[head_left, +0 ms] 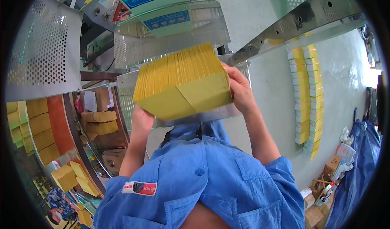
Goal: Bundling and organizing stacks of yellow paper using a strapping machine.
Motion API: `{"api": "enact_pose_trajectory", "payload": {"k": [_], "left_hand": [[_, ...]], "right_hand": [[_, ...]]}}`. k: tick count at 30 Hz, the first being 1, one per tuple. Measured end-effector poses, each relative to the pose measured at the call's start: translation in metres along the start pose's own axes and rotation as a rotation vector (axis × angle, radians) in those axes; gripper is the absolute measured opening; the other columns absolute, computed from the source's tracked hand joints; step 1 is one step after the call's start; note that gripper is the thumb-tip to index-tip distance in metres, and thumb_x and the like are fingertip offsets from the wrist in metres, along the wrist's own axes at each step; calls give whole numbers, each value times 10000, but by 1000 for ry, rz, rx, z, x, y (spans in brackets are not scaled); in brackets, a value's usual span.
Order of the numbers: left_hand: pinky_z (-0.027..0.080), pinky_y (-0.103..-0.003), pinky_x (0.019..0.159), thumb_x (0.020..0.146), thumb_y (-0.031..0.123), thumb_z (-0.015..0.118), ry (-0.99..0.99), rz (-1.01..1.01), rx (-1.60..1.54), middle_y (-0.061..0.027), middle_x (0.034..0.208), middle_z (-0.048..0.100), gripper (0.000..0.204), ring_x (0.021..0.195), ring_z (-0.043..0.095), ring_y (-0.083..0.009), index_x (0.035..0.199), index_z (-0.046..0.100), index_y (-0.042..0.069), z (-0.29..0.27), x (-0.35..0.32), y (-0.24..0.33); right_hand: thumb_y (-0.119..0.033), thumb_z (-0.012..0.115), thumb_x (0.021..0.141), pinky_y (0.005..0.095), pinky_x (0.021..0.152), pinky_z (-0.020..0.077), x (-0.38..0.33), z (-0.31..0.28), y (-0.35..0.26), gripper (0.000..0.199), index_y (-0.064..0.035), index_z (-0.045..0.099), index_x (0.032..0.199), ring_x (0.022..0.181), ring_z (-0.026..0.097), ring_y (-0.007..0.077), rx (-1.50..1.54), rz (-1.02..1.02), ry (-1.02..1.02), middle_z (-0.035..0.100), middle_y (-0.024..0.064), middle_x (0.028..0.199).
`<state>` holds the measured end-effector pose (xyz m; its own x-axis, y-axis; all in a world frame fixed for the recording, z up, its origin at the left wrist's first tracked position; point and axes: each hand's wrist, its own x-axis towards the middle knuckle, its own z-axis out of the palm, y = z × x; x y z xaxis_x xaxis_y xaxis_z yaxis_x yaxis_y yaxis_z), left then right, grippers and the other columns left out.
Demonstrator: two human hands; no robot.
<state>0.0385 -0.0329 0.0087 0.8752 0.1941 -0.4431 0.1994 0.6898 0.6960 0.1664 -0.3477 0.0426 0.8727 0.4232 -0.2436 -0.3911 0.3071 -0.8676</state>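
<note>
A thick stack of yellow paper (183,82) is held up in front of my body, tilted slightly, its many layered edges facing up. A diagonal line crosses its near face. My left hand (143,117) grips the lower left corner, with its fingers mostly hidden under the stack. My right hand (240,86) is closed round the right end, fingers bent over the edge. Just beneath and beyond the stack is a shiny metal tray (126,80) of the machine.
Clear guard panel (170,33) stands beyond the stack; a perforated metal panel (40,46) is at left. A metal beam (292,25) slants across the upper right. Long rows of yellow-and-white bundles (302,99) lie on the floor at right. Yellow stacks (40,127) fill the left; another person (61,206) is lower left.
</note>
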Motion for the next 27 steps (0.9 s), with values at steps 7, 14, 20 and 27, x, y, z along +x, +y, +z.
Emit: {"api": "enact_pose_trajectory", "payload": {"k": [7, 14, 20, 27], "left_hand": [[444, -319, 986, 978, 135, 456, -81, 83, -11, -64, 1307, 549, 408, 1173, 549, -173, 1378, 448, 55, 31, 16, -21], [363, -285, 1047, 980, 141, 454, -74, 224, 26, -51, 1329, 525, 425, 1219, 497, -153, 1394, 430, 45, 74, 45, -39], [290, -290, 1109, 1003, 173, 421, 63, 585, 1011, -74, 1402, 466, 419, 1298, 438, -196, 1394, 421, 22, 72, 43, -34], [368, -340, 1033, 1014, 287, 441, 92, 469, 744, -52, 1251, 562, 380, 1174, 514, -195, 1317, 499, 64, 56, 46, -50]], "right_hand": [[24, 514, 883, 250, 907, 438, 12, -26, 30, 302, -52, 672, 1128, 1047, 553, 112, -299, -176, 320, 571, 56, 1212], [29, 546, 887, 231, 841, 458, 24, -35, 34, 192, -10, 666, 1032, 898, 588, 113, 33, -238, 549, 637, -2, 878], [2, 511, 906, 287, 863, 467, -28, -2, -39, 222, -11, 632, 1092, 988, 599, 182, -776, -563, 593, 629, 115, 1109], [-363, 589, 886, 495, 1131, 224, 11, 75, -107, 621, -29, 445, 1390, 1384, 332, 348, -1522, -843, 27, 407, 151, 1465]]}}
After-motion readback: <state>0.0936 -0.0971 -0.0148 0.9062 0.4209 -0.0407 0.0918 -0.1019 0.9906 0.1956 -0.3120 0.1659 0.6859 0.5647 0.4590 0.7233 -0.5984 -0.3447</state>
